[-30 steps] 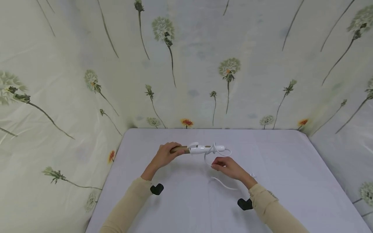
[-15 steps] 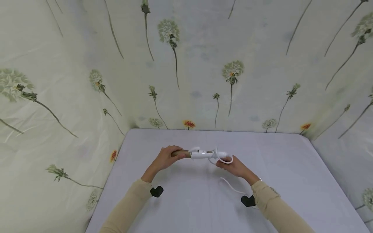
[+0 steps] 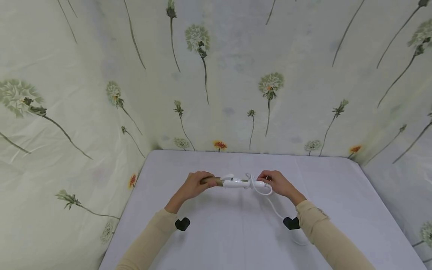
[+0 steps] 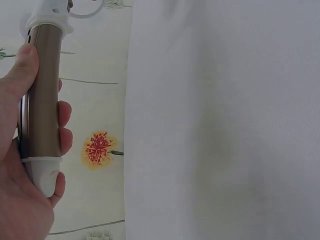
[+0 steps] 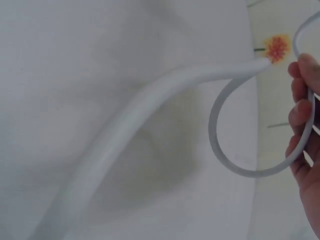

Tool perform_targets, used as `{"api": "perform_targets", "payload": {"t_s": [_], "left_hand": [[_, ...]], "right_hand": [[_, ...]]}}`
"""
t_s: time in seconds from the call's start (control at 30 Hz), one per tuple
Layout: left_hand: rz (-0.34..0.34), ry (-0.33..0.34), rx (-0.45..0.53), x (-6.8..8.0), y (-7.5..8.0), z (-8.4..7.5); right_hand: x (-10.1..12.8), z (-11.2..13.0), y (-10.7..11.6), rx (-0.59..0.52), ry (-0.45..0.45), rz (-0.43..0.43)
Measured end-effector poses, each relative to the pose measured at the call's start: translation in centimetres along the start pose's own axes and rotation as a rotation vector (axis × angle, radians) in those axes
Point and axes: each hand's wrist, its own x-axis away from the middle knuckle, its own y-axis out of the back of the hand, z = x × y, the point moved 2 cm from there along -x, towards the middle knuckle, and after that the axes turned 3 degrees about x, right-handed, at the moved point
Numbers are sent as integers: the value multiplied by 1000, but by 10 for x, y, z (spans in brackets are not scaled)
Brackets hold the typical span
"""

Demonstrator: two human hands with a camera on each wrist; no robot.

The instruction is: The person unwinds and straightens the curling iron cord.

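A curling iron (image 3: 236,183) with a white handle is held level above the table in the head view. My left hand (image 3: 194,183) grips its bronze-coloured barrel (image 4: 45,100), thumb on one side and fingertips round the other; the white tip (image 4: 45,175) lies by the palm. A white cord (image 3: 275,208) loops about the handle and hangs from its right end. At that end, my right hand (image 3: 278,183) pinches the cord. The right wrist view shows the cord running between the curled fingers (image 5: 300,112) and thumb, with a thick length close to the camera.
A white-covered table (image 3: 222,232) lies under both hands. Flower-printed fabric (image 3: 229,75) stands behind it and at both sides. Black wrist mounts (image 3: 182,224) sit below each cuff. Part of the cord trails under the right forearm.
My right hand has risen from below the handle to its right end, carrying the cord up. The curling iron has dropped slightly in view, and the left hand keeps its grip.
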Motion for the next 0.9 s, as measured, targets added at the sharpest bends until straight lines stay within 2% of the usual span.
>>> {"api": "perform_targets", "payload": {"t_s": [0.33, 0.73, 0.9], "left_hand": [[-19, -9, -56, -3, -8, 5], [-28, 2, -115, -8, -14, 5], [-35, 10, -124, -8, -16, 4]], "right_hand": [[-2, 1, 8, 55, -77, -96], [-1, 7, 21, 67, -90, -224], [3, 9, 23, 42, -118, -226]]}}
